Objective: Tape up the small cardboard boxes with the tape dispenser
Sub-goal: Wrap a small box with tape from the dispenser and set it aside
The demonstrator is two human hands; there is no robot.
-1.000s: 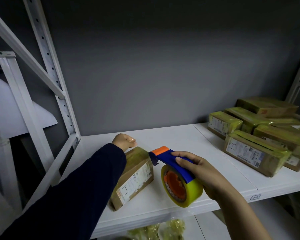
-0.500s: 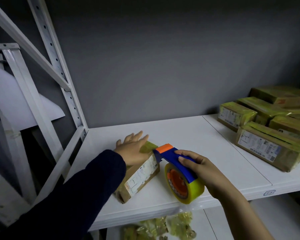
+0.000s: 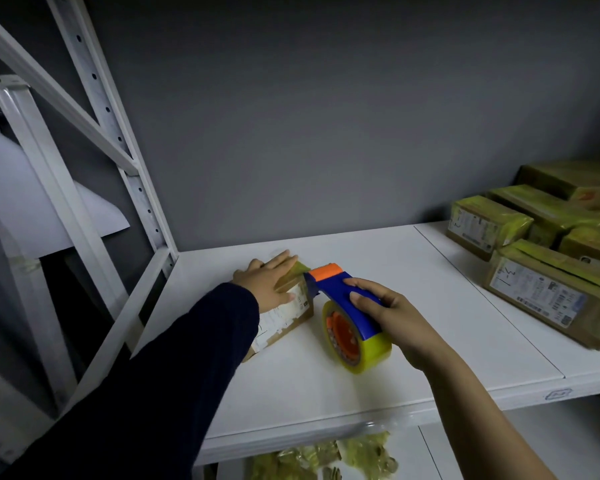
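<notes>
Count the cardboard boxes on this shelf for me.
6. The near box lies under the left hand; five sit at the right of the shelf: front box, left box, middle box, edge box, back box. Others may be hidden off-frame.

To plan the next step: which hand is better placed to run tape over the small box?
Right. The right hand grips the tape dispenser, its orange end at the box; the left hand lies flat on the box.

The light is dim and soft, falling from the viewer's side onto the white shelf, while the grey wall behind is dark. Around the tape dispenser the picture is fairly sharp. The stacked boxes at the right edge smear, and the rack uprights lean with wide-angle distortion.
</notes>
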